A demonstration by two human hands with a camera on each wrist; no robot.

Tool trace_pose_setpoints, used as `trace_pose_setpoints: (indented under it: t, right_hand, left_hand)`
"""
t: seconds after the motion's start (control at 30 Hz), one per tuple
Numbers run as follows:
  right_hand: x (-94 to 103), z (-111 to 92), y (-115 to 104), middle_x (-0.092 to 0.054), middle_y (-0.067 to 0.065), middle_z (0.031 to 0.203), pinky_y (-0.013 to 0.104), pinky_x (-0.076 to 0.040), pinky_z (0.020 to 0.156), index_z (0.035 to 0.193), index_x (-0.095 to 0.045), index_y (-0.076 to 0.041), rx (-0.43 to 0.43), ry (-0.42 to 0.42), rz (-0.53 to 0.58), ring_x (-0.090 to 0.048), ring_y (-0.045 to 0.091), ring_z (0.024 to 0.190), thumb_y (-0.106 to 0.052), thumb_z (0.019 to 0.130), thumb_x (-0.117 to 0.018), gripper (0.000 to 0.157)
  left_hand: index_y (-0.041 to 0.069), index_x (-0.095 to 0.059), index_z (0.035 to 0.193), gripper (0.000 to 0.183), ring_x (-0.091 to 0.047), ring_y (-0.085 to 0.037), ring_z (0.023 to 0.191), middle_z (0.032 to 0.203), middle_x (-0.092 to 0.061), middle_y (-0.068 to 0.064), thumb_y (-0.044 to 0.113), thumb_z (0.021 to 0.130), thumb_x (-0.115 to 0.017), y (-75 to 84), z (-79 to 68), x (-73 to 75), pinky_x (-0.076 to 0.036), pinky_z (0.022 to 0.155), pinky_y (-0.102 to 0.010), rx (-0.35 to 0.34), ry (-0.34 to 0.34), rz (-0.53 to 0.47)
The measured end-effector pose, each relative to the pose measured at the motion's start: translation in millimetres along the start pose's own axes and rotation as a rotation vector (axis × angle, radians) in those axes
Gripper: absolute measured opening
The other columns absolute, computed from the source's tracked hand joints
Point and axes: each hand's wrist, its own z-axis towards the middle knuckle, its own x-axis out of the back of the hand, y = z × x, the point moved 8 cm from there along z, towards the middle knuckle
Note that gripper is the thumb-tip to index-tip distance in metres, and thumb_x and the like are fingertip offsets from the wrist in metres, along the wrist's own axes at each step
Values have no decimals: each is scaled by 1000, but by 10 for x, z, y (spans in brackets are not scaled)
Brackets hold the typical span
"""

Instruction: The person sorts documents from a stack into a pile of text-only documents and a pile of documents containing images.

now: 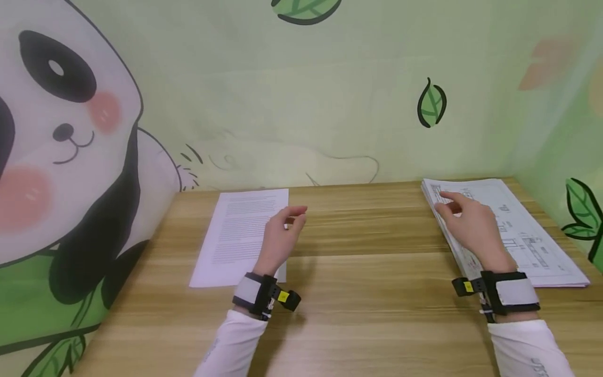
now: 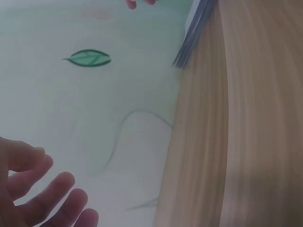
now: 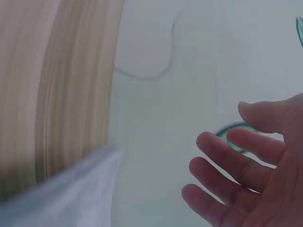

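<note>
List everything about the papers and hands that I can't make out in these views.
Head view: the print on the text sheet, too small to read; its right part is also hidden by the left hand.
Head view: some drawings on the paper stack, covered by the right hand.
Right wrist view: the stack's markings, blurred and cut off by the frame's lower-left edges.
Left wrist view: the rest of the left hand, cut off at lower left.

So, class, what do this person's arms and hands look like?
Both white sleeves carry greyish lettering. Worn beyond each is a black strap with a pale grey panel and a small black camera bearing a yellow label. The left hand and right hand are ungloved.
</note>
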Motion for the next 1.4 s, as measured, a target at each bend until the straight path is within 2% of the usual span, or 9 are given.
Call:
trace_pose_setpoints:
  t: [0.07, 0.23, 0.33, 0.47, 0.7, 0.9, 1.07, 1.2, 1.4]
  right_hand:
    - [105, -17, 119, -64, 34, 107, 37, -38, 56, 133, -49, 0, -19, 9, -12, -58, 47, 91, -37, 95, -46, 53]
    - [274, -42, 404, -54, 37, 121, 53, -38, 69, 139, -40, -1, -80, 19, -14, -47, 54, 108, -42, 95, -43, 61]
    - [291, -77, 570, -43, 39, 132, 65, -35, 80, 143, -32, -1, -136, -2, -1, -38, 57, 117, -45, 94, -43, 67]
    - [260, -109, 766, -30, 40, 141, 72, -27, 90, 146, -24, 1, -188, -39, 10, -27, 60, 124, -46, 93, -44, 73]
    - [210, -120, 1079, -20, 44, 142, 74, -23, 92, 146, -14, 5, -249, -136, -13, -21, 63, 124, -51, 92, -41, 82]
    - [180, -190, 1412, -11, 45, 143, 75, -20, 93, 147, -6, 5, -382, -213, 8, -14, 65, 125, -59, 91, -35, 89]
    - [144, -276, 1659, -7, 47, 142, 75, -18, 94, 145, -3, 8, -477, -255, 23, -10, 66, 125, -56, 92, -35, 89]
    - [144, -357, 1828, -7, 47, 142, 74, -17, 96, 144, -3, 11, -556, -257, 15, -10, 66, 125, -53, 92, -34, 88]
    - [196, -393, 1927, -13, 48, 140, 73, -20, 95, 143, -9, 13, -587, -239, -24, -15, 66, 123, -50, 93, -33, 84]
  left_hand:
    - [15, -63, 118, 28, -59, -21, 98, 118, -65, -9, 26, 93, -54, 48, 5, -100, -51, 77, -39, 18, -33, -44]
    - [13, -60, 122, 30, -58, -22, 104, 121, -62, -8, 24, 94, -53, 215, -27, -412, -50, 82, -38, 99, -147, -137]
    - [14, -58, 125, 32, -57, -22, 106, 123, -59, -7, 23, 95, -52, 214, -38, -657, -50, 82, -39, 129, -206, -135]
    - [17, -58, 125, 32, -58, -20, 102, 121, -60, -5, 25, 94, -53, 139, -23, -974, -52, 77, -34, 111, -248, -93]
    - [14, -58, 126, 33, -60, -19, 101, 120, -62, -6, 23, 94, -53, 185, -75, -1335, -54, 78, -32, 86, -291, -45]
    - [13, -59, 124, 32, -60, -20, 101, 118, -62, -6, 22, 94, -53, 242, -133, -1557, -53, 82, -33, 80, -320, -71]
    - [12, -60, 123, 31, -62, -20, 100, 116, -64, -6, 21, 94, -54, 293, -179, -1728, -53, 81, -31, 58, -336, -63]
    - [11, -60, 123, 33, -62, -17, 96, 115, -65, -4, 23, 93, -55, 326, -244, -1894, -52, 77, -27, 64, -378, -39]
    - [11, -60, 124, 35, -63, -13, 94, 112, -66, -3, 25, 91, -57, 393, -336, -2179, -51, 73, -21, 45, -448, -2]
